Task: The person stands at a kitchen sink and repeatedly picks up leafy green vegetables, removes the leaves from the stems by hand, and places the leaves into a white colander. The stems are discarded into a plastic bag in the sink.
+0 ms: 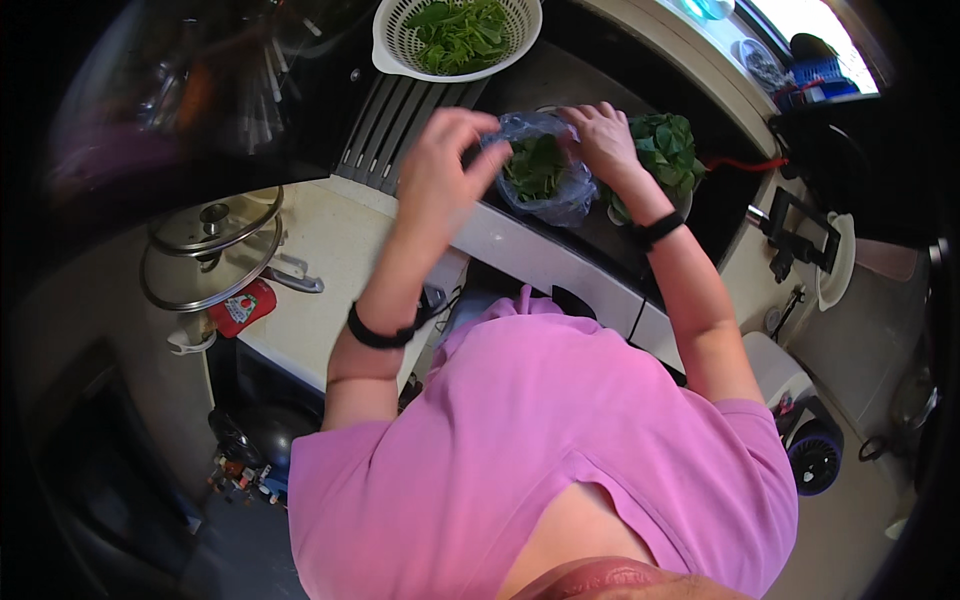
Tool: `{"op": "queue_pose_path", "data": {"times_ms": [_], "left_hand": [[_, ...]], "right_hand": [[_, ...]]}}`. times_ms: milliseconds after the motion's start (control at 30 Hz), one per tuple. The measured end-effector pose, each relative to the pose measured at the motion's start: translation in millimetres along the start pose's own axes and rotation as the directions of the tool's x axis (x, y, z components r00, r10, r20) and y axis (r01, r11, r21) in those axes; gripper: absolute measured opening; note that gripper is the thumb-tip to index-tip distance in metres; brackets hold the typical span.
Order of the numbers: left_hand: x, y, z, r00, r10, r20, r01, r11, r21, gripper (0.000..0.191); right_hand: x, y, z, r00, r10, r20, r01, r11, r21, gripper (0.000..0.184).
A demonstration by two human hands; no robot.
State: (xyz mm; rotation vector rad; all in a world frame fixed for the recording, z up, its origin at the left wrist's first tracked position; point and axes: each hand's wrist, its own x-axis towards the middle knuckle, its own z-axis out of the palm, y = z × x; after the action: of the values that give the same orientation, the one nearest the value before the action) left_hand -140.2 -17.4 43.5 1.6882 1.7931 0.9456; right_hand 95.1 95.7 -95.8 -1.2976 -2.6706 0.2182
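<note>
A clear plastic bag with leafy greens inside sits at the near edge of the dark sink. Beside the bag's left rim is my left hand, fingers apart and slightly blurred; no item shows in it. My right hand lies at the bag's right rim, its fingertips partly hidden, so a grip cannot be made out. More leafy greens are heaped to the right, partly behind my right wrist, over a container whose pale rim shows. A white colander holding cut greens stands at the top.
A slatted drain rack lies below the colander. Glass pot lids, a knife handle and a red packet are on the left counter. A red cord or tube runs at the sink's right side.
</note>
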Motion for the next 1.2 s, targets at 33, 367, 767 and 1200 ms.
{"op": "queue_pose_path", "data": {"times_ms": [33, 367, 767, 1200], "left_hand": [[-10, 0, 6, 0.998, -0.004, 0.065, 0.007, 0.999, -0.042, 0.022], [-24, -32, 42, 0.921, -0.075, 0.383, 0.038, 0.994, 0.102, 0.023], [2, -44, 50, 0.847, -0.051, 0.530, -0.067, 0.977, 0.201, 0.032], [-30, -27, 170, 0.783, -0.002, 0.623, 0.004, 1.000, -0.002, 0.051]], "right_hand": [[9, -4, 10, 0.999, -0.030, 0.034, 0.032, 0.997, -0.075, 0.032], [-31, 13, -3, 0.969, -0.086, 0.232, 0.130, 0.975, -0.182, 0.017], [-76, 25, -26, 0.994, 0.024, 0.103, -0.020, 0.999, -0.038, 0.013], [-80, 42, -29, 0.928, 0.008, 0.372, 0.084, 0.969, -0.233, 0.009]]}}
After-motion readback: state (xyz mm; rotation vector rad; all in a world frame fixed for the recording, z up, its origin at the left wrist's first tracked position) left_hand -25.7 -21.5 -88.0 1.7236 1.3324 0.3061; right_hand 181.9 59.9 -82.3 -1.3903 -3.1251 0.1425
